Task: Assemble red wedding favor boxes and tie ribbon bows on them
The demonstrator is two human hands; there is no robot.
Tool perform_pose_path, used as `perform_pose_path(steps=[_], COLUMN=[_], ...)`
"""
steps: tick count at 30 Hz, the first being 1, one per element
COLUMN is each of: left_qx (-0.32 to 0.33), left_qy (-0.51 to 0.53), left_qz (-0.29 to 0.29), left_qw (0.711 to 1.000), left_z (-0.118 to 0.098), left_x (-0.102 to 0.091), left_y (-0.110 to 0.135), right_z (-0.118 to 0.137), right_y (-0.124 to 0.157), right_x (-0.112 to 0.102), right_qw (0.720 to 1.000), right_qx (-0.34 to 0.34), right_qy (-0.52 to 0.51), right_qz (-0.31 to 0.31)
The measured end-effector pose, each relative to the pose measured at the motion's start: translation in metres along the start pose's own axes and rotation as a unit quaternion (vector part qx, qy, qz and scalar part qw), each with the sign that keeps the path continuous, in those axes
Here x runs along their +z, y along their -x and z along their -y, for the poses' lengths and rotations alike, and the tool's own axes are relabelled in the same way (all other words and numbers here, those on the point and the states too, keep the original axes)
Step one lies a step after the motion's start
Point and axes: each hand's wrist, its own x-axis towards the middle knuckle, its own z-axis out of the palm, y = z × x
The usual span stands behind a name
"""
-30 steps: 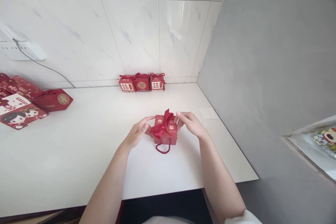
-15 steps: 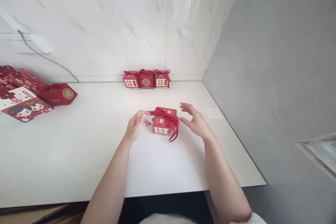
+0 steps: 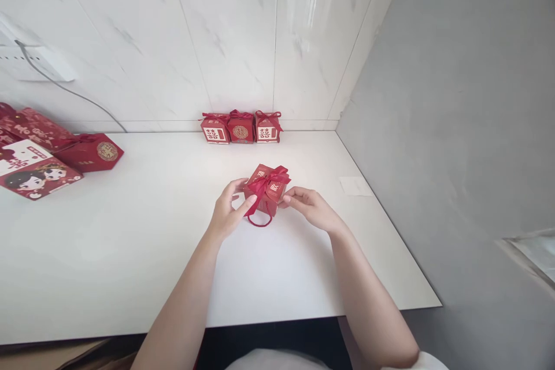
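A small red gift box (image 3: 277, 189) stands on the white table between my hands, turned at an angle. Its top carries a red ribbon bow (image 3: 265, 182), and a red cord handle (image 3: 260, 224) hangs in a loop at the near side. My left hand (image 3: 229, 208) grips the box's left side, thumb at the ribbon and fingers behind the left edge. At the lower right corner, my right hand (image 3: 310, 206) pinches the box between thumb and fingers.
Three small red boxes with bows (image 3: 241, 127) stand in a row against the tiled wall. Larger red gift boxes (image 3: 41, 176) lie at the left. A pale paper slip (image 3: 355, 186) is on the table (image 3: 277, 277) near the grey side wall (image 3: 455, 127).
The gift box has been turned, so its cord loop now faces me and its front label is out of sight. My right hand has closed in on the box's right corner.
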Motion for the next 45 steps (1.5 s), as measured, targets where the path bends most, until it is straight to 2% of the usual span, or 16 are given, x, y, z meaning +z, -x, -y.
perform_pose_path(steps=[4, 8, 11, 13, 15, 17, 19, 21, 23, 26, 31, 36, 40, 45], left_qx=[0.018, 0.039, 0.036, 0.078, 0.128, 0.151, 0.151, 0.147, 0.142, 0.126, 0.077, 0.043, 0.006, -0.034], left_qy=[0.002, -0.067, -0.095, -0.078, -0.061, -0.06, -0.068, -0.075, -0.084, -0.095, -0.055, 0.018, 0.097, 0.149], left_qz=[-0.001, 0.025, 0.0, -0.029, -0.024, 0.008, 0.041, 0.065, 0.073, 0.069, 0.078, 0.07, 0.029, -0.035], left_qw=[1.0, 0.997, 0.995, 0.993, 0.99, 0.987, 0.985, 0.984, 0.984, 0.985, 0.992, 0.996, 0.995, 0.988], left_z=[-0.005, -0.009, -0.009, -0.009, -0.012, -0.015, -0.018, -0.02, -0.018, -0.013, -0.009, -0.012, -0.01, -0.003], left_x=[-0.005, -0.017, -0.023, -0.026, -0.027, -0.03, -0.032, -0.034, -0.034, -0.032, -0.03, -0.029, -0.028, -0.028], left_y=[0.0, 0.003, 0.004, 0.005, 0.005, 0.006, 0.008, 0.009, 0.009, 0.008, 0.006, 0.005, 0.002, -0.001], right_z=[0.006, 0.009, 0.012, 0.016, 0.021, 0.027, 0.032, 0.032, 0.03, 0.022, 0.011, 0.01, 0.012, 0.01], right_y=[0.003, 0.005, 0.007, 0.01, 0.013, 0.018, 0.022, 0.026, 0.027, 0.026, 0.021, 0.017, 0.014, 0.011], right_x=[0.007, 0.018, 0.023, 0.024, 0.023, 0.023, 0.025, 0.031, 0.038, 0.05, 0.063, 0.065, 0.061, 0.052], right_qw=[0.995, 0.984, 0.989, 0.991, 0.993, 0.991, 0.976, 0.958, 0.95, 0.953, 0.964, 0.966, 0.969, 0.978], right_qx=[-0.008, -0.02, -0.033, -0.033, -0.027, -0.014, 0.011, 0.044, 0.066, 0.069, 0.083, 0.08, 0.078, 0.087], right_qy=[0.064, 0.066, 0.087, 0.102, 0.082, 0.022, -0.029, -0.026, 0.017, 0.039, -0.065, -0.123, -0.141, -0.157], right_qz=[0.076, 0.162, 0.118, 0.075, 0.077, 0.132, 0.217, 0.283, 0.304, 0.292, 0.246, 0.211, 0.189, 0.106])
